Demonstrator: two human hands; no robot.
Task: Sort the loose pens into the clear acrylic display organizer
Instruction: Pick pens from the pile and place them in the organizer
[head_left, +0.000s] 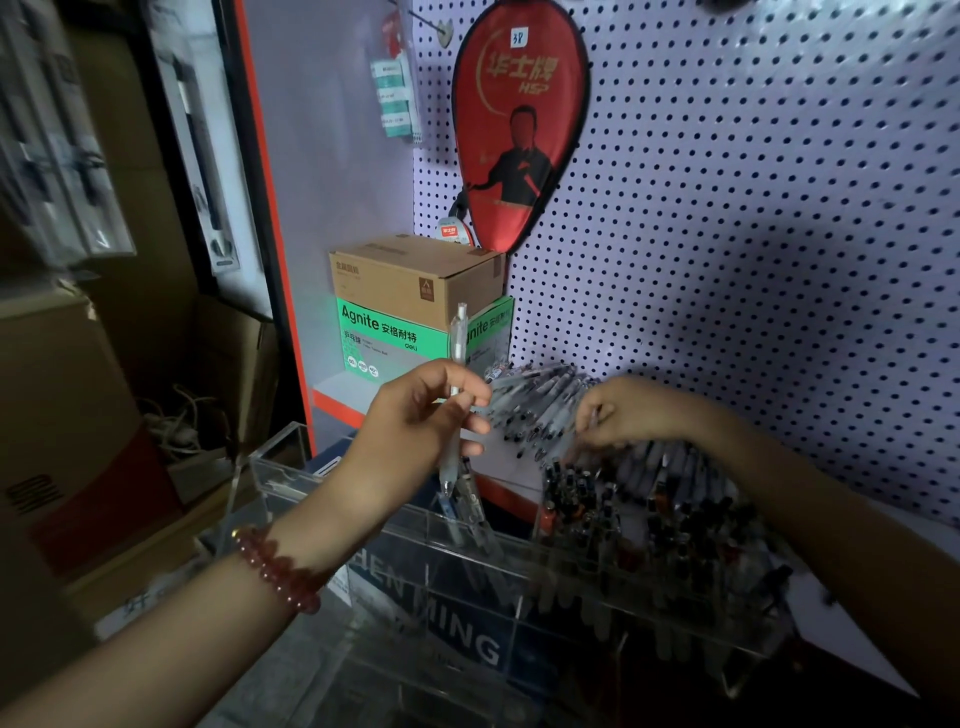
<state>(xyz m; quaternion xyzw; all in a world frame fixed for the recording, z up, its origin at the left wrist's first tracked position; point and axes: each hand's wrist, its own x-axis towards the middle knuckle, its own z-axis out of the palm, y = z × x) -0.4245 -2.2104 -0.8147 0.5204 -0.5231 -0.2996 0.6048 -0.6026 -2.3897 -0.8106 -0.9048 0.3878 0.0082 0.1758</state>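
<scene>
My left hand (426, 415) holds a translucent white pen (457, 338) upright, its tip pointing down over a compartment of the clear acrylic organizer (363, 499) where a couple of pens (470, 512) stand. My right hand (628, 413) reaches into a heap of loose pens (540, 400) lying on the shelf behind the organizer and pinches one of them. The organizer's right compartments hold several dark-capped pens (649, 514).
A white pegboard (753, 208) backs the shelf, with a red racket cover (519, 124) hanging on it. A brown carton (415, 280) sits on a green Agnite box (384, 338) at the back left. Cardboard boxes (62, 415) stand at the left.
</scene>
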